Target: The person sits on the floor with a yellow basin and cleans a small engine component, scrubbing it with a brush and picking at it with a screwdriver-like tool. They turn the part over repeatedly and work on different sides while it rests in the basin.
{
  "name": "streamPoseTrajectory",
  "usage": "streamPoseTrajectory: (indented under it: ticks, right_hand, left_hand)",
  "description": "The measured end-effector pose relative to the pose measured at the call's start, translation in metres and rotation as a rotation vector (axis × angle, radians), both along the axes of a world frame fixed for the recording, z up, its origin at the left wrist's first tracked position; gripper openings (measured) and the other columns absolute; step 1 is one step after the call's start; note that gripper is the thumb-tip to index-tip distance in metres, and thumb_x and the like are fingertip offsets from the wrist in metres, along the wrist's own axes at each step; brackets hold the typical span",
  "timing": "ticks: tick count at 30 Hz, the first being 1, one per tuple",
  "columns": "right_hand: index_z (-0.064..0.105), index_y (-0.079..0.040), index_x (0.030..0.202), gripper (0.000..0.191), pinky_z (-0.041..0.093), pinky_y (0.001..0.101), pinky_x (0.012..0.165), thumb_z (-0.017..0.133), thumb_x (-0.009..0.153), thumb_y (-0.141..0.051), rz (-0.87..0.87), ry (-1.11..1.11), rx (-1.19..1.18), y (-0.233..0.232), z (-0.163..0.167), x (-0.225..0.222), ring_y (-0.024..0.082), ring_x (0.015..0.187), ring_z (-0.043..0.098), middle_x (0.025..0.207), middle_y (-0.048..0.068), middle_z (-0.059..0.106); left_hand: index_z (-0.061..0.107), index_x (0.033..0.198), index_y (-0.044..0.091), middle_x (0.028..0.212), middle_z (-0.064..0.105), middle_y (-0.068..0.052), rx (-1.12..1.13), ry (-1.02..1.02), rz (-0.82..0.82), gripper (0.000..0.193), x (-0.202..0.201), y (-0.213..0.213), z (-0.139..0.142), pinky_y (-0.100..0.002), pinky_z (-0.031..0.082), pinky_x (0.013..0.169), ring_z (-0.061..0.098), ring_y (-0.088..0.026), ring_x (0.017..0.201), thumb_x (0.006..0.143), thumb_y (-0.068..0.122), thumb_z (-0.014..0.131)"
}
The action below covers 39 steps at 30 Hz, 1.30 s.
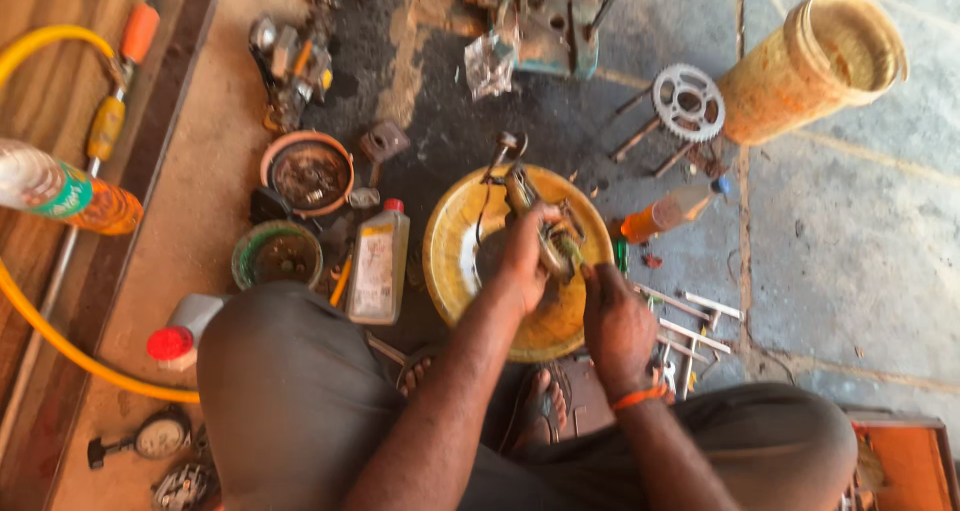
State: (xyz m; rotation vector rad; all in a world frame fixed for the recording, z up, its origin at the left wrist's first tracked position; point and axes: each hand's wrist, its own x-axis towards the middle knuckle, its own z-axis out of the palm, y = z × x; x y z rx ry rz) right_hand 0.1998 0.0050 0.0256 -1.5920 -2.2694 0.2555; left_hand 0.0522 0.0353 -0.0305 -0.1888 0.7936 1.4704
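Over the yellow basin [450,261] on the floor, between our knees, we hold a grimy metal engine part [545,233] with a bent lever sticking out toward the far side. Our left hand [525,261] wraps around its body, fingers clenched on it from the near side. Our right hand [615,321] comes in just beside it; its fingers seem to pinch a small green-tipped tool [575,256] against the part, though the view is too blurred to be sure.

We judge the part to be stiff and fairly heavy for its bulk, and probably oily, so slippery. The thick middle gives the safest hold; the thin lever would twist in the grip.

Beside the basin stands a plastic oil bottle with a red cap [378,266], with a green bowl [277,256] and a rusty bowl [308,174] further left. A toothed sprocket [688,103] and an orange bucket [815,66] lie well apart, and loose spanners [690,321] rest near our right hand.
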Motion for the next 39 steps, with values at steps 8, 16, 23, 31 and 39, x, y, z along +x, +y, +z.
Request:
streamPoseTrajectory:
  ticks: [8,16,23,31,39]
  right_hand:
    - [0.063,-0.010,0.094,0.029,0.047,0.0551,0.055,0.057,0.105,-0.036,0.094,0.073,-0.141,0.008,-0.013,0.007,0.046,0.068,0.064,0.073,0.021,0.066]
    - [0.064,-0.016,0.099,0.022,0.048,0.0568,0.048,0.054,0.104,-0.035,0.224,0.043,0.017,0.013,-0.039,0.010,0.045,0.057,0.063,0.065,0.021,0.064]
    - [0.061,-0.014,0.098,0.026,0.047,0.0570,0.052,0.055,0.106,-0.038,0.128,-0.035,-0.047,0.010,-0.019,0.004,0.046,0.063,0.064,0.068,0.020,0.066]
    - [0.065,-0.014,0.100,0.021,0.048,0.0544,0.052,0.058,0.105,-0.033,0.103,-0.057,0.026,0.012,0.001,0.004,0.044,0.065,0.066,0.079,0.018,0.069]
    - [0.064,-0.015,0.103,0.014,0.049,0.0497,0.049,0.055,0.105,-0.025,0.279,0.023,0.033,0.016,-0.012,0.018,0.039,0.062,0.066,0.083,0.016,0.071]
  left_hand:
    - [0.060,0.109,0.016,0.087,0.061,0.001,-0.192,0.110,0.090,0.033,0.010,-0.003,0.008,-0.033,0.046,0.062,0.059,-0.014,0.073,0.081,0.031,0.069]
    - [0.054,0.113,0.018,0.094,0.061,0.000,-0.230,0.153,0.185,0.035,0.009,-0.007,0.016,-0.034,0.052,0.071,0.061,-0.013,0.084,0.081,0.026,0.067]
    - [0.063,0.099,0.013,0.085,0.066,-0.002,-0.082,-0.099,0.144,0.019,0.001,-0.003,0.009,-0.035,0.055,0.070,0.065,-0.018,0.078,0.089,0.029,0.063]
    - [0.063,0.102,0.012,0.091,0.066,-0.005,-0.159,-0.121,0.117,0.020,-0.005,-0.004,0.012,-0.039,0.060,0.067,0.069,-0.020,0.077,0.083,0.020,0.065]
    - [0.061,0.100,0.005,0.091,0.065,-0.009,-0.193,-0.101,0.095,0.023,-0.009,-0.008,0.016,-0.042,0.061,0.063,0.069,-0.025,0.077,0.079,0.012,0.065]
